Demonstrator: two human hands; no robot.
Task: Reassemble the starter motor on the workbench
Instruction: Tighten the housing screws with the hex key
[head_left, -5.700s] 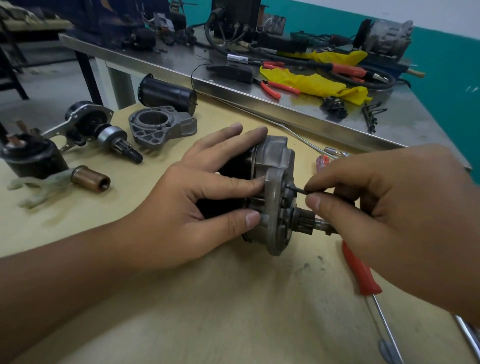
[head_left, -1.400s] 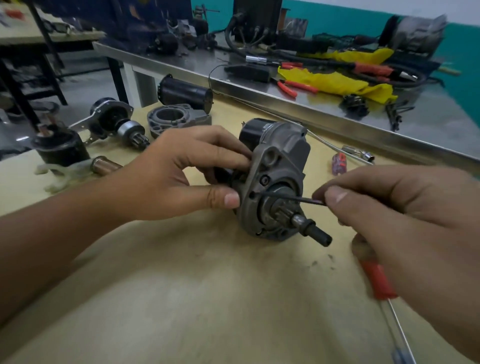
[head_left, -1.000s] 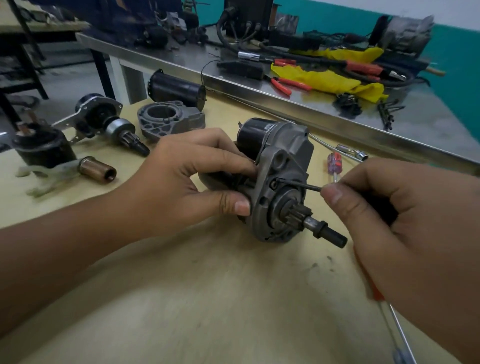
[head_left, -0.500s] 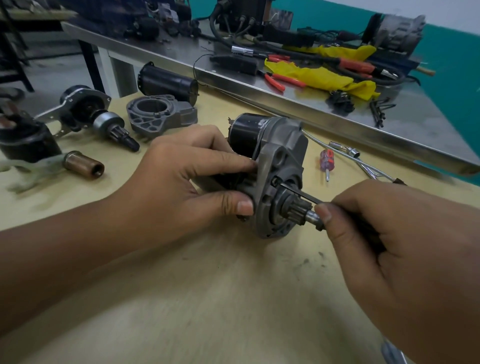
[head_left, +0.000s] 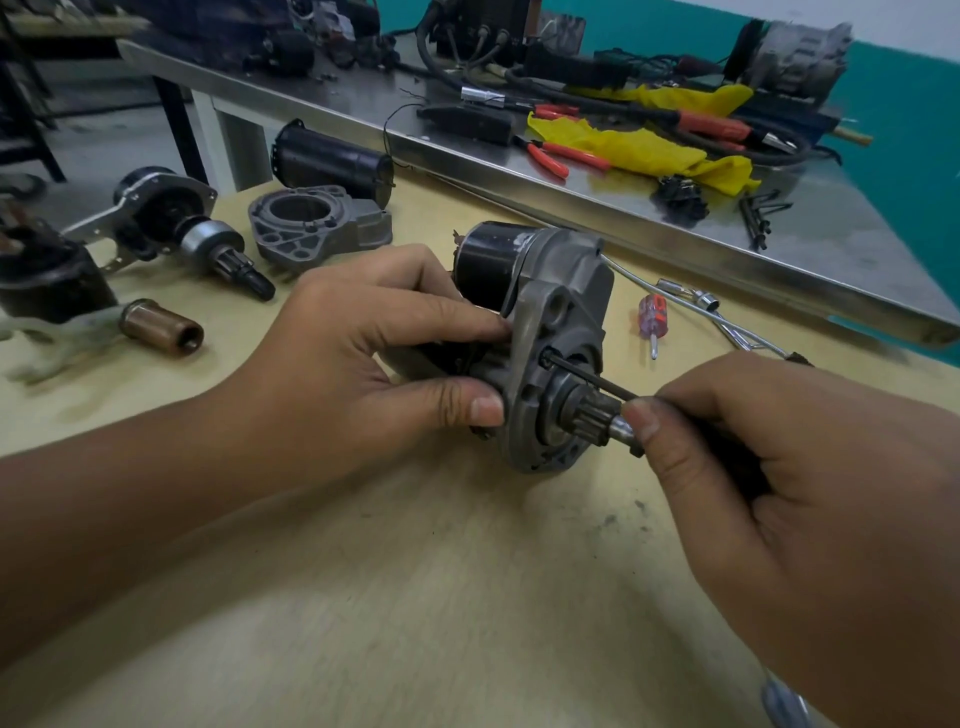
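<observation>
Fastening is the step in hand: the right hand (head_left: 810, 499) pinches a thin black key (head_left: 587, 376) between thumb and curled fingers, its far tip seated in a screw hole on the grey front housing (head_left: 558, 322) of the starter motor (head_left: 524, 332), just above the pinion gear (head_left: 587, 415). The motor lies on its side on the wooden workbench (head_left: 415, 597), near the middle. The left hand (head_left: 363, 364) grips its body, thumb below and fingers above, curled with the tips pressed against the housing's rear edge.

To do this well, I judge the key should stay in line with the screw's axis (it passes very close to the pinion, which could push it askew), and the left hand should press the housing flat against the body so no gap opens while the screw draws in. Short turns with light inward pressure seem wise; whether the tip is fully engaged cannot be told. Spare housings (head_left: 317, 223) and a small screwdriver (head_left: 652, 317) lie apart on the bench.
</observation>
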